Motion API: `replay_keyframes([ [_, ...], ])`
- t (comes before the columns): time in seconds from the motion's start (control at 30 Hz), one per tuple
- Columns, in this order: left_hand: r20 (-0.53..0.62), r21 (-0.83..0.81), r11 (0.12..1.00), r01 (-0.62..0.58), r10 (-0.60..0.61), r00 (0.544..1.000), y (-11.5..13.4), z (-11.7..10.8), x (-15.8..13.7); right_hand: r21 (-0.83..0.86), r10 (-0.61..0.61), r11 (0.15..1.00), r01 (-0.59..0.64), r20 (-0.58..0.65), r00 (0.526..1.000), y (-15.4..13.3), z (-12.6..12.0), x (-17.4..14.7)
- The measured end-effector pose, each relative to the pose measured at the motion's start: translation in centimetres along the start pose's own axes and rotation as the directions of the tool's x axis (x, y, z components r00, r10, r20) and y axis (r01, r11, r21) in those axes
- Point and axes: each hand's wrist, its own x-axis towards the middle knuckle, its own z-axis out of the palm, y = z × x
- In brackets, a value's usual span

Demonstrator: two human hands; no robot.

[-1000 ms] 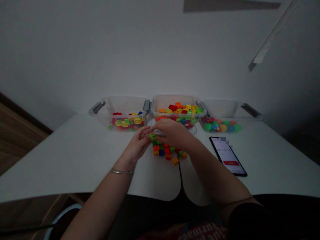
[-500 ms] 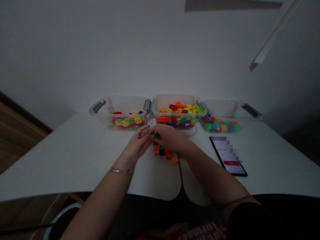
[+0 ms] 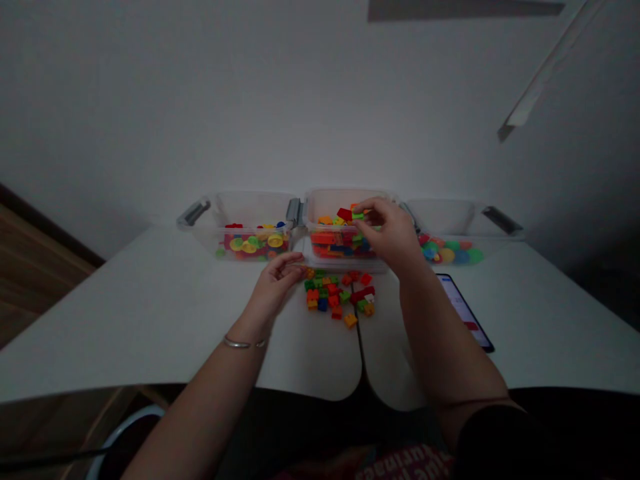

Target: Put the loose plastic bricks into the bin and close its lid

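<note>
R hand (image 3: 393, 233), just R of ctr in the frame, has thumb + index pinched narrow on a small green brick (image 3: 358, 215), held at the mid bin (image 3: 325, 205), by the colored bricks inside; can't tell if it's touching any of them. Mid bin = clear plastic, upper ctr of frame, w/ red, orange, yellow, green + blue pcs. L hand (image 3: 273, 288), L of ctr, is half curled, fingertips right by a yellow-orange brick (image 3: 309, 273); can't tell if it's gripping anything. Silver bracelet (image 3: 237, 343) on L wrist. Loose bricks (image 3: 333, 291) lie in a cluster on the white surface (image 3: 175, 320), ctr of frame, btwn the two arms + in front of mid bin: mostly green, red, orange, plus a dark blue brick (image 3: 323, 305) near the cluster's lower L. One orange brick (image 3: 351, 321) sits lowest, near the dark seam (image 3: 361, 347). L bin (image 3: 250, 205), also clear, w/ mixed-color pcs; R bin (image 3: 445, 217) w/ round-looking pcs, partly behind R hand. Phone (image 3: 463, 303) lies R of ctr, partly hidden by R forearm. Lighting's dim, so small brick details are hard to read.
</note>
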Motion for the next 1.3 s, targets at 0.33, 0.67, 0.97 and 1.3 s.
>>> replay_keyframes([
  [0.33,0.044,0.621,0.749,-0.231,0.261,0.964,-0.7,-1.2,0.4,-0.275,0.011,0.961,-0.022,-0.043,0.999,2.4,-0.3,0.3],
  [0.67,0.23,0.895,0.324,-0.306,0.252,0.94,-1.5,-1.9,1.0,-0.398,-0.006,0.914,0.08,0.184,0.983,1.9,0.6,0.1],
  [0.97,0.135,0.98,0.123,-0.157,0.169,0.976,-0.9,-1.4,0.3,-0.402,-0.004,0.911,0.096,0.224,0.975,1.8,0.8,0.1],
  [1.3,0.246,0.903,0.303,-0.304,0.217,0.945,-1.8,-2.3,0.9,-0.262,-0.17,0.95,0.17,0.024,0.985,-1.8,-0.3,-0.4],
])
